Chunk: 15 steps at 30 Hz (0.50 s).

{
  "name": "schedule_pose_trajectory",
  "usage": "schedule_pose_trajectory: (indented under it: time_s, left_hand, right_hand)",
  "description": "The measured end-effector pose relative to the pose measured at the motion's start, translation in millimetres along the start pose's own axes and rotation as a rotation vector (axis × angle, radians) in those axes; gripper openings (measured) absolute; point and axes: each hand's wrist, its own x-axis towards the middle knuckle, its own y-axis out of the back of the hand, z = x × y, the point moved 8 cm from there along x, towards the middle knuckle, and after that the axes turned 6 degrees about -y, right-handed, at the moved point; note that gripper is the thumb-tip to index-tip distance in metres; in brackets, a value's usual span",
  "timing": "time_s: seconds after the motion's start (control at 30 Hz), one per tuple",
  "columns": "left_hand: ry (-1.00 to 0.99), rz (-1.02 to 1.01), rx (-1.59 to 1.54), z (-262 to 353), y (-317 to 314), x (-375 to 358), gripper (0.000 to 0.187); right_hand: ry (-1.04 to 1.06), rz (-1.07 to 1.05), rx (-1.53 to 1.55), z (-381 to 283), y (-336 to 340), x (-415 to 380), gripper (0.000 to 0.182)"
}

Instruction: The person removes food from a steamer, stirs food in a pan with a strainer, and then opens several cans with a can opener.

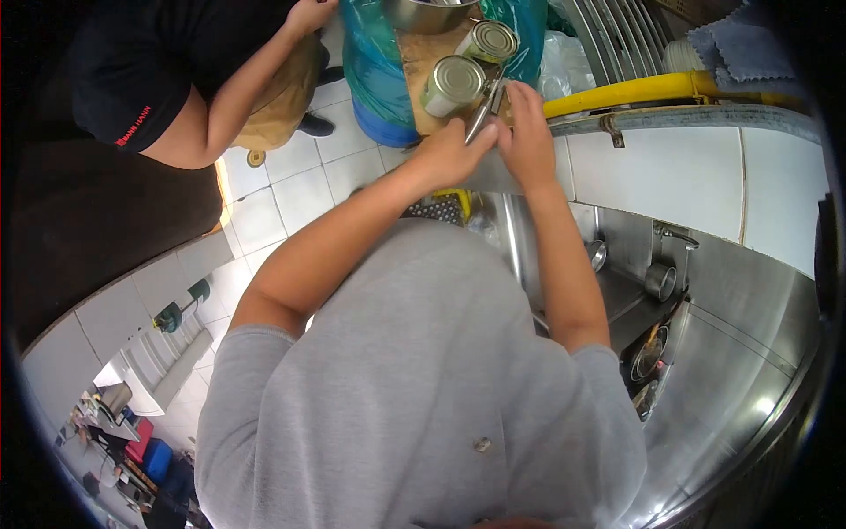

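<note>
My left hand (454,157) is closed around the handles of a metal can opener (484,115), which points up and away from me. My right hand (530,137) is closed at the opener's far end, fingers bent over it. Just left of the opener, a tin can (456,82) stands upright with its ridged metal lid facing up. A second tin can (490,42) stands behind it, its lid also on top. Both cans rest on a brown board (425,55). The opener's head overlaps the near can's right side in this view.
A metal bowl (427,16) sits behind the cans. A blue drum (385,121) with teal plastic around it stands below the board. Another person (203,88) is at the left. A yellow pipe (630,91) runs along the tiled ledge (656,167) at right.
</note>
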Motion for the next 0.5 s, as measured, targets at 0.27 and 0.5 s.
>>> schedule_pose_trajectory:
  time_s: [0.27, 0.5]
  left_hand:
    - [0.012, -0.082, 0.046, 21, 11, -17, 0.061]
    - [-0.010, -0.144, 0.074, 8, 16, -15, 0.057]
  right_hand:
    - [-0.196, -0.117, 0.208, 36, -23, 5, 0.032]
    - [-1.051, -0.442, 1.037, 83, -89, -25, 0.041]
